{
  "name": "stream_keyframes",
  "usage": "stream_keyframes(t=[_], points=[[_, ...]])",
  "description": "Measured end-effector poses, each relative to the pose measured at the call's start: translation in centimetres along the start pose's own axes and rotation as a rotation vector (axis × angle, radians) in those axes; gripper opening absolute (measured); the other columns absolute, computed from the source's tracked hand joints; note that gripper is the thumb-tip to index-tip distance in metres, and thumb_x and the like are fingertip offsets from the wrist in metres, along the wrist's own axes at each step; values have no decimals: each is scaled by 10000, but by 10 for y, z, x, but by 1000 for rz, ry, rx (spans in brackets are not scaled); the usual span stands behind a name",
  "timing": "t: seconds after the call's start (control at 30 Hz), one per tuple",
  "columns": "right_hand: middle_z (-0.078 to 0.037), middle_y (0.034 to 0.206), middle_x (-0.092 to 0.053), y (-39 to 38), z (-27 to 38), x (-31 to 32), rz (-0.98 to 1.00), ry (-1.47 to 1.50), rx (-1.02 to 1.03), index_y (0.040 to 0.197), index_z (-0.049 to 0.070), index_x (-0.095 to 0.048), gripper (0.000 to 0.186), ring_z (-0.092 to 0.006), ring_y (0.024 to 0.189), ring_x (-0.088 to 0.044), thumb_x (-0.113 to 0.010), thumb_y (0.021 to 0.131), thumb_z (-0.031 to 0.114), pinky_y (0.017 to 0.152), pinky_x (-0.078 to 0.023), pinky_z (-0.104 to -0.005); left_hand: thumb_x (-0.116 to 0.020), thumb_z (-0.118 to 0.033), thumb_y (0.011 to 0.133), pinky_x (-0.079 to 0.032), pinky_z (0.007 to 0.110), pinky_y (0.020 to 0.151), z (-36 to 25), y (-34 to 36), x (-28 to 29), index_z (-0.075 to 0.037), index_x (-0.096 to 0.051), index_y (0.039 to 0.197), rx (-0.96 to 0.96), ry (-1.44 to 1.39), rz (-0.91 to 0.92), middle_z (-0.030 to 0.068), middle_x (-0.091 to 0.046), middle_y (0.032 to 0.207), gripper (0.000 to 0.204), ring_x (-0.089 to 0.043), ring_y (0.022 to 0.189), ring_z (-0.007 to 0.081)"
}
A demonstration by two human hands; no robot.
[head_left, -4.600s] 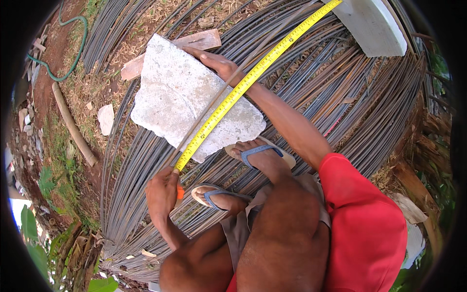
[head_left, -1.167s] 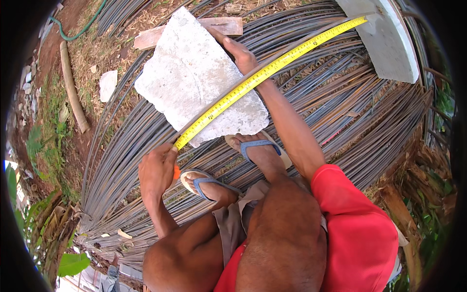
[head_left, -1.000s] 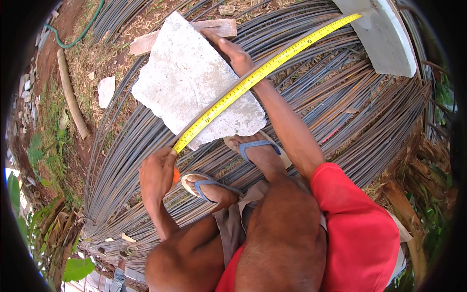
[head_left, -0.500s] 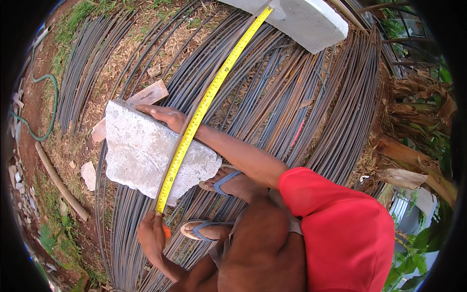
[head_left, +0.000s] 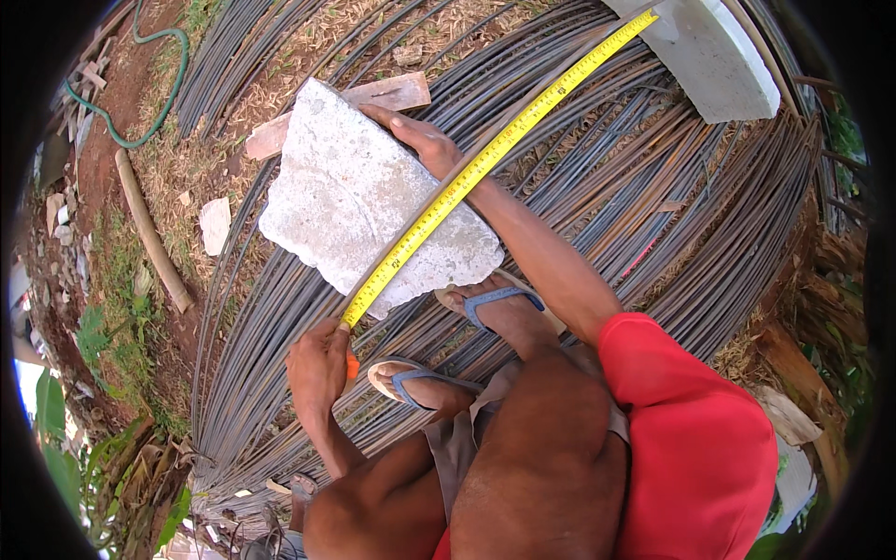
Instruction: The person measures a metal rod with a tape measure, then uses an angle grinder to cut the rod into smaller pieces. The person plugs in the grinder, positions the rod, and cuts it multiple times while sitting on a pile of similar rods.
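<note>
Your left hand [head_left: 315, 369] has its fingers closed in a pinch on the near end of the yellow tape [head_left: 411, 239], with an orange piece [head_left: 352, 366] showing just beside them (most of it is hidden, so its kind is hard to tell). The tape slants up and to the right alongside a long brown rod [head_left: 473, 154], both crossing above the stone slab [head_left: 327, 187] and your right wrist; its far end lies over the grey block [head_left: 714, 65]. Your right hand [head_left: 425, 145] lies along the slab's far edge, and you cannot tell from here whether its fingers grip it. Many steel bars [head_left: 709, 215] spread over the ground below. The step in hand looks like measuring the rod; the next move seems to call for a firm left pinch and the tape lined up with the rod.
</note>
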State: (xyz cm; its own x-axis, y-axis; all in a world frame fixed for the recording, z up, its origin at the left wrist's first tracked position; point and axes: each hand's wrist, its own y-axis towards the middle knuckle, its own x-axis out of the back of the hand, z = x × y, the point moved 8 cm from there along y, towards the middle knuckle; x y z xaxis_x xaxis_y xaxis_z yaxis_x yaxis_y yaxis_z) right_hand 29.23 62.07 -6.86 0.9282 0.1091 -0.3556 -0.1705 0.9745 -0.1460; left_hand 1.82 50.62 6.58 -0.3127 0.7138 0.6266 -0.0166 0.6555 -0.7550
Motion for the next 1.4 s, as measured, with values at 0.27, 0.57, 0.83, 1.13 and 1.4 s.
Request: stream_keyframes(t=[0.27,0.57,0.83,1.13,1.4], points=[[-130,1706,-386,0,4,6,-54,-95,-3,1645,33,-398,694,-273,1599,-306,-382,1136,505,1311,-224,-441,-619,-358,1020,-531,479,815,0,1,1,-71,-763,1040,-33,43,-11,173,-743,810,322,-729,852,401],[-193,1660,-433,-38,3,47,-256,1,-48,1594,-37,-431,712,-346,1582,-342,-410,1138,509,1302,-274,-511,-619,-341,1019,-523,456,764,10,2,-6,-41,-739,978,-19,-12,4,172,-722,775,325,-715,783,372],[-163,1638,-470,-22,-2,30,-182,-10,-50,1598,-11,-444,697,-302,1557,-397,-413,1141,515,1293,-299,-467,-534,-438,1026,-552,577,841,14,9,-16,-112,-772,1133,-66,73,109,239,-757,1042,418,-720,983,480],[-107,1405,-687,-18,-15,21,-206,12,14,1445,24,-655,524,-178,1324,-576,-471,1156,420,1159,-405,-335,-595,-421,1023,-549,539,830,9,11,-15,-105,-768,1139,-86,178,93,215,-752,1000,378,-730,948,426],[-106,1488,-635,-18,-8,19,-203,-138,-56,1494,-12,-600,588,-190,1395,-534,-458,1157,448,1205,-360,-340,-612,-345,1018,-499,467,759,-1,5,-4,-32,-719,958,-15,2,29,187,-696,779,337,-690,788,383]])
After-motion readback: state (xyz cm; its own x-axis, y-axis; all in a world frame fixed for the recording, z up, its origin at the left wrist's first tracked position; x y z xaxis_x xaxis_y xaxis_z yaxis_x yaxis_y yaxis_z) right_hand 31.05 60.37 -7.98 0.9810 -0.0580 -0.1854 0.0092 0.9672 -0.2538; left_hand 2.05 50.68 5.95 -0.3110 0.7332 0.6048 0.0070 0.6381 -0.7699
